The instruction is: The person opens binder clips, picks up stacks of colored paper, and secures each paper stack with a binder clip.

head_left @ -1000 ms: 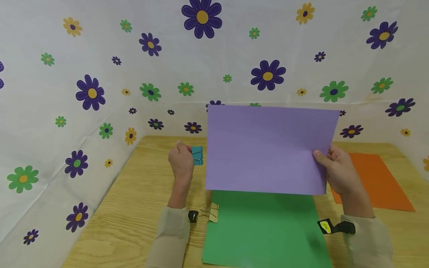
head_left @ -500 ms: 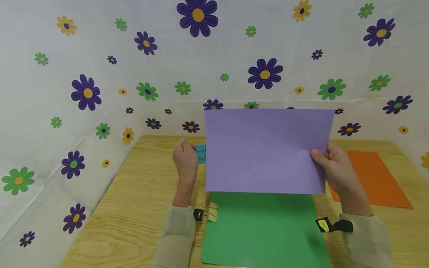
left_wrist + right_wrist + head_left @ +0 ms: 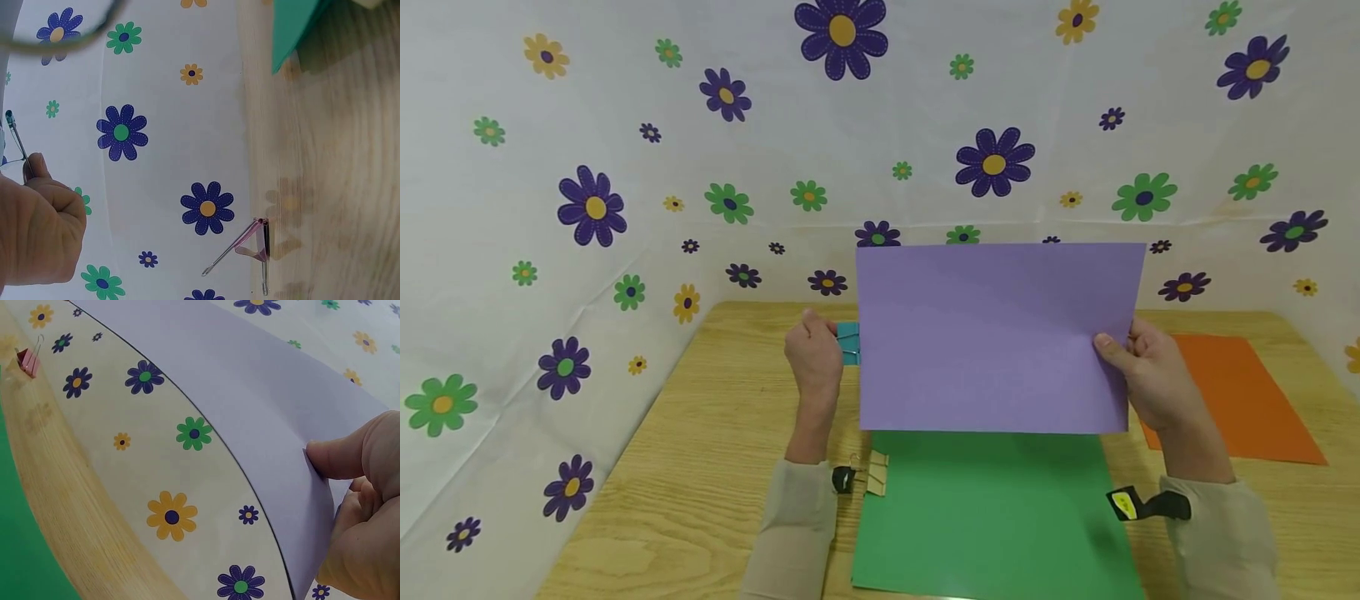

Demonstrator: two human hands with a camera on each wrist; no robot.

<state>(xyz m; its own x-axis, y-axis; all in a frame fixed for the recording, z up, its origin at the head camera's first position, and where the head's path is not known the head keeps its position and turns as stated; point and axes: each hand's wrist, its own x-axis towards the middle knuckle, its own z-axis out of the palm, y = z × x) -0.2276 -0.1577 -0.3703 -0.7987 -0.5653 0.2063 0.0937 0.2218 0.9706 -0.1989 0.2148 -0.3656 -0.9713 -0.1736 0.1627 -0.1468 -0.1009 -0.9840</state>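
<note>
My right hand (image 3: pixel 1157 375) pinches the right side of a purple paper sheet (image 3: pixel 992 333), thumb on the near face, and holds it upright above the table. At the sheet's left edge my left hand (image 3: pixel 816 354) pinches a teal binder clip (image 3: pixel 848 343) by its handles, seen edge-on in the left wrist view. Part of this clip lies out of sight at the paper's edge, so I cannot tell whether it grips the sheet. Below lies a green sheet (image 3: pixel 992 517) with a yellow binder clip (image 3: pixel 877 473) at its left edge.
An orange sheet (image 3: pixel 1255 400) lies at right on the wooden table (image 3: pixel 700 467). A pink binder clip (image 3: pixel 255 240) stands toward the table's back, hidden in the head view. Flower-patterned cloth (image 3: pixel 700 150) hangs behind and at left.
My left hand has moved right, bringing the teal clip from beside the purple sheet to its left edge. Over the last half second both hands stay nearly still.
</note>
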